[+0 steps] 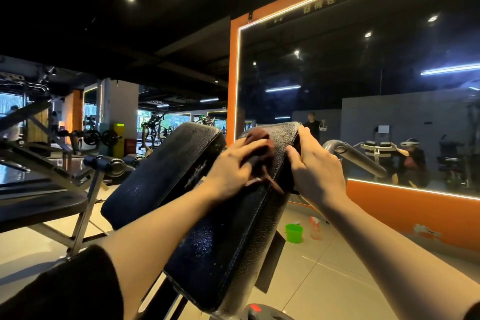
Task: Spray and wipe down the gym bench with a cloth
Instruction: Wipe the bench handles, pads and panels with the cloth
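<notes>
The gym bench has two long black pads side by side, the right pad (233,236) wet with spray droplets and the left pad (166,169) beside it. My left hand (233,169) presses a dark brown cloth (262,143) onto the upper part of the right pad, with its fingers curled over the cloth. On that pad's right edge near the top rests my right hand (314,166), fingers wrapped over the side. A clear spray bottle (315,228) with reddish liquid stands on the floor to the right of the bench.
A green bucket (294,233) sits on the tiled floor next to the spray bottle. An orange wall with a big mirror (363,101) runs along the right. A padded roller bar (358,158) juts out behind my right hand. Another bench frame (78,189) stands at left.
</notes>
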{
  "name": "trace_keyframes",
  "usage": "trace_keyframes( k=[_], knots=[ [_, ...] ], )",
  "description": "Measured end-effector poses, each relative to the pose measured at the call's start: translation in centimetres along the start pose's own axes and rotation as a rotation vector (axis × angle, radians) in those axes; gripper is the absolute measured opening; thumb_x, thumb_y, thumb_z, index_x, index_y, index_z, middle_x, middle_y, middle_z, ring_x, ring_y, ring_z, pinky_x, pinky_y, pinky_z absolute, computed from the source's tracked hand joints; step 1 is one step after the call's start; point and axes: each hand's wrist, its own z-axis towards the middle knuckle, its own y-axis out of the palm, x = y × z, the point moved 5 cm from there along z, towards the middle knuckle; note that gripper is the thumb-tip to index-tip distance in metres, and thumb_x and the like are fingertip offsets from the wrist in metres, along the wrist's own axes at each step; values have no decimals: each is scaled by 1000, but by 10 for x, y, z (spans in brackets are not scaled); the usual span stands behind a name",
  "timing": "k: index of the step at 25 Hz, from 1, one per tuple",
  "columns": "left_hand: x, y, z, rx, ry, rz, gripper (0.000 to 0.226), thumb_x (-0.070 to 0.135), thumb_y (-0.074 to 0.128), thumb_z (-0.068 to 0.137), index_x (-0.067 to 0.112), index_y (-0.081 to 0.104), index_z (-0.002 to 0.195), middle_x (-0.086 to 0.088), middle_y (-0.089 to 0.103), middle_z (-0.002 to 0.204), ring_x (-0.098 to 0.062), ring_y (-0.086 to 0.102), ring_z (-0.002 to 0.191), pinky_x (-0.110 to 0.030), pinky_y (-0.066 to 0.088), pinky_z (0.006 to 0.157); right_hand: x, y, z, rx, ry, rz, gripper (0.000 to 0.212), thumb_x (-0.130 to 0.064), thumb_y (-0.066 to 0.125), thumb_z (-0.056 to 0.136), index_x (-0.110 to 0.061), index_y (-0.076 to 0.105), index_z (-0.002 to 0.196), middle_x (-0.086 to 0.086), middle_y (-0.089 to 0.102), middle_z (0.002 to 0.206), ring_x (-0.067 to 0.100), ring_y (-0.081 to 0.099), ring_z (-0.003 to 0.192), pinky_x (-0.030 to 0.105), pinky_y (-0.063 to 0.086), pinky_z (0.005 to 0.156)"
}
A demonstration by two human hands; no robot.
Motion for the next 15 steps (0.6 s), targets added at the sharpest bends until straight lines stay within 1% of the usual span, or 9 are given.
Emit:
trace_keyframes(
  k=[2, 3, 4, 6, 8, 10, 12, 13, 15],
  knots=[
    [-31, -14, 7, 64, -234, 65, 44, 4, 44, 99, 22, 48, 139, -7, 44, 143, -22, 45, 128, -21, 33, 105, -1, 1, 0, 3, -4, -6, 50, -34, 37, 103, -22, 26, 151, 1, 46, 146, 25, 49, 126, 33, 38, 98],
    [-36, -14, 6, 88, -264, 82, 45, 3, 43, 99, 23, 48, 139, -7, 44, 142, -21, 45, 127, -17, 31, 103, -1, 2, 0, 10, -14, -3, 49, -33, 37, 103, -23, 27, 150, 1, 48, 144, 25, 50, 124, 32, 39, 95],
    [-28, -11, 4, 85, -220, 69, 47, 0, 44, 97, 23, 49, 138, -5, 44, 142, -20, 43, 129, -16, 29, 106, -1, 2, -1, 16, -22, 4, 48, -33, 37, 103, -23, 28, 149, 2, 50, 142, 24, 51, 122, 32, 39, 92],
    [3, -1, -6, 25, -26, -24, 51, -3, 46, 94, 26, 52, 136, -1, 41, 146, -16, 38, 135, -25, 28, 114, 1, 2, -1, 26, -24, 16, 46, -33, 37, 102, -22, 30, 147, 4, 53, 138, 25, 53, 117, 31, 37, 84],
    [19, 5, -17, -61, 112, -50, 52, 0, 48, 95, 29, 49, 138, 1, 37, 149, -12, 34, 137, -26, 28, 114, 2, 2, -1, 23, -28, 14, 46, -33, 37, 102, -22, 31, 147, 5, 53, 137, 26, 54, 116, 32, 36, 82],
    [1, 0, -1, -64, 55, 44, 49, 2, 47, 97, 23, 44, 142, -4, 36, 150, -17, 36, 135, -21, 27, 110, 2, 3, 0, 11, -17, -6, 48, -34, 37, 102, -21, 28, 148, 4, 49, 143, 27, 51, 121, 33, 38, 89],
    [-22, -7, 19, 19, -176, 38, 45, 2, 47, 97, 16, 46, 141, -11, 44, 142, -18, 50, 123, -15, 33, 102, 2, 4, 1, 2, -5, -31, 51, -35, 35, 103, -20, 26, 150, 4, 43, 148, 30, 48, 126, 37, 38, 98],
    [-19, -6, 24, 51, -211, -10, 44, 1, 49, 96, 16, 50, 137, -12, 48, 138, -16, 54, 117, -16, 38, 101, 3, 5, 2, -2, 4, -35, 51, -36, 35, 103, -20, 26, 150, 5, 42, 149, 31, 48, 127, 38, 38, 100],
    [10, 6, 28, 41, -46, -31, 48, -4, 52, 90, 18, 57, 132, -7, 50, 137, -14, 51, 122, -23, 38, 107, 6, 5, 3, -3, 14, -21, 48, -34, 35, 102, -19, 30, 148, 7, 46, 146, 32, 50, 124, 39, 40, 96]
  ],
)
